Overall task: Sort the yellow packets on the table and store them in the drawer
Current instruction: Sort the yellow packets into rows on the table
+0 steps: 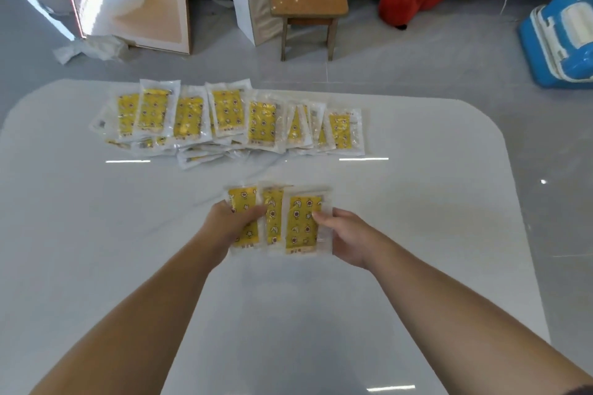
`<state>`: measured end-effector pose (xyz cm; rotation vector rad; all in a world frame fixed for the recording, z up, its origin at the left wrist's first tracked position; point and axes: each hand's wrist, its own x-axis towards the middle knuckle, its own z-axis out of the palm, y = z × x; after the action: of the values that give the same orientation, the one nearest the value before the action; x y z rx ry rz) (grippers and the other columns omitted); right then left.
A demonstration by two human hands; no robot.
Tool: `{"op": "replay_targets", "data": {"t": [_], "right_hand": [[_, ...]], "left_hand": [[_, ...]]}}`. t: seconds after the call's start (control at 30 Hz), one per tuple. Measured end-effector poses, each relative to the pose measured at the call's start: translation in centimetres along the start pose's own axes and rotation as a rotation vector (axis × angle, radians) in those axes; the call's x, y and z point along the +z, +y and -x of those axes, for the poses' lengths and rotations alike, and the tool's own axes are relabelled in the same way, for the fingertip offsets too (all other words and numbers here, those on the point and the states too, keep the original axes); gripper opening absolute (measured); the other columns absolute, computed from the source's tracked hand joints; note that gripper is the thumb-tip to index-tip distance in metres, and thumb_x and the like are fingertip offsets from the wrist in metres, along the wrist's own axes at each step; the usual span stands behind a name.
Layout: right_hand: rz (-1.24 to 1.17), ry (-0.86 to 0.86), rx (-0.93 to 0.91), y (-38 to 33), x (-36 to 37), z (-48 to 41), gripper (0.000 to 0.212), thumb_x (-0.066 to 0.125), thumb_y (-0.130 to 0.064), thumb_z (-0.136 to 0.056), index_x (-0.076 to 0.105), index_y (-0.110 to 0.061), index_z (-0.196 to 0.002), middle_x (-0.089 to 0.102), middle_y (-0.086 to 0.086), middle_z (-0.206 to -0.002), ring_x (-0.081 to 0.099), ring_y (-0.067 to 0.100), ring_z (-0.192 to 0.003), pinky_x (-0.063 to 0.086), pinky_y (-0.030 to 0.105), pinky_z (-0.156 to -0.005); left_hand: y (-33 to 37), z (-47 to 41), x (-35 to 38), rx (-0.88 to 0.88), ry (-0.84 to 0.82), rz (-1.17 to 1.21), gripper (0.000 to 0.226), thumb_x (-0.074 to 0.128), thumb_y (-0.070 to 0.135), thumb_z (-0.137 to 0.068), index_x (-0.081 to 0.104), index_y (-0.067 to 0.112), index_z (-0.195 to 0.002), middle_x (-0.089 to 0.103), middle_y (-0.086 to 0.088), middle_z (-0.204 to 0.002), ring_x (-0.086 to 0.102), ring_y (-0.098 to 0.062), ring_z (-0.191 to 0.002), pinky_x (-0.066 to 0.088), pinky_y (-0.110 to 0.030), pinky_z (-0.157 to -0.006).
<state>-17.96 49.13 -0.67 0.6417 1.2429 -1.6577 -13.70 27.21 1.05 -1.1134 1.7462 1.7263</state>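
While both hands hold them over the near middle of the white table (96, 234), three yellow packets (301, 224) sit fanned and overlapping.
The left hand (231, 221) grips the leftmost packet, its thumb curled across the face; the right hand (346, 234) pinches the rightmost packet's edge. Each is a clear sleeve with a pale border round a yellow panel printed with small stars, moons and round faces. Farther off, a long row of matching packets (224, 119) lies overlapped along the table's far side. Beyond, on the floor, stand a wooden stool (308, 6) and a red plush toy (404, 3).
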Motion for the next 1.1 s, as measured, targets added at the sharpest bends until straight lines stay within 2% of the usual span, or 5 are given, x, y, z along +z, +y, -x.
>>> {"op": "replay_targets", "data": {"t": [0.3, 0.53, 0.7, 0.9, 1.1], "right_hand": [[0.452, 0.288, -0.208, -8.9, 15.8, -9.1, 0.039, 0.061, -0.032, -0.092, 0.056, -0.018, -0.127, 0.065, 0.003, -0.119, 0.062, 0.022, -0.104, 0.049, 0.039, -0.095], [0.536, 0.478, -0.294, -13.5, 20.4, -14.8, 0.024, 0.062, -0.027, -0.091, 0.065, -0.012, -0.11, 0.069, 0.007, -0.104, 0.064, 0.025, -0.094, 0.052, 0.035, -0.086], [0.706, 0.648, -0.396, -14.8, 19.0, -16.0, 0.023, 0.058, -0.021, -0.092, 0.067, 0.0, -0.096, 0.065, 0.009, -0.082, 0.057, 0.023, -0.072, 0.044, 0.029, -0.062], [0.82, 0.752, -0.429, -15.9, 16.8, -15.2, 0.02, 0.057, -0.017, -0.091, 0.068, 0.0, -0.092, 0.065, 0.011, -0.08, 0.055, 0.022, -0.07, 0.04, 0.027, -0.056], [1.126, 0.727, -0.496, -15.3, 15.3, -13.6, 0.039, 0.052, -0.012, -0.094, 0.05, -0.005, -0.133, 0.057, 0.01, -0.12, 0.057, 0.028, -0.11, 0.049, 0.038, -0.085]], "left_hand": [[9.9, -7.3, -11.5, 0.084, 0.166, -0.076, 0.008, 0.07, 0.016, -0.085, 0.067, 0.011, -0.092, 0.071, -0.014, -0.097, 0.068, -0.032, -0.093, 0.056, -0.044, -0.085], [14.7, -13.8, -14.3, 0.169, 0.233, -0.292, 0.063, 0.063, 0.021, -0.09, 0.035, 0.0, -0.142, 0.05, 0.0, -0.078, 0.046, -0.011, -0.064, 0.038, -0.025, -0.054], [15.5, -16.4, -13.8, 0.242, 0.385, -0.545, 0.036, 0.064, 0.016, -0.087, 0.049, 0.008, -0.119, 0.056, -0.002, -0.082, 0.051, -0.015, -0.064, 0.041, -0.027, -0.049], [15.0, -16.4, -13.5, 0.223, 0.512, -0.739, 0.037, 0.06, 0.01, -0.085, 0.043, 0.01, -0.119, 0.056, -0.01, -0.103, 0.056, -0.03, -0.089, 0.039, -0.035, -0.058], [15.0, -14.3, -11.6, 0.393, 0.654, -1.049, 0.056, 0.068, 0.032, -0.085, 0.039, 0.012, -0.128, 0.046, -0.011, -0.123, 0.047, -0.03, -0.113, 0.041, -0.041, -0.089]]}}
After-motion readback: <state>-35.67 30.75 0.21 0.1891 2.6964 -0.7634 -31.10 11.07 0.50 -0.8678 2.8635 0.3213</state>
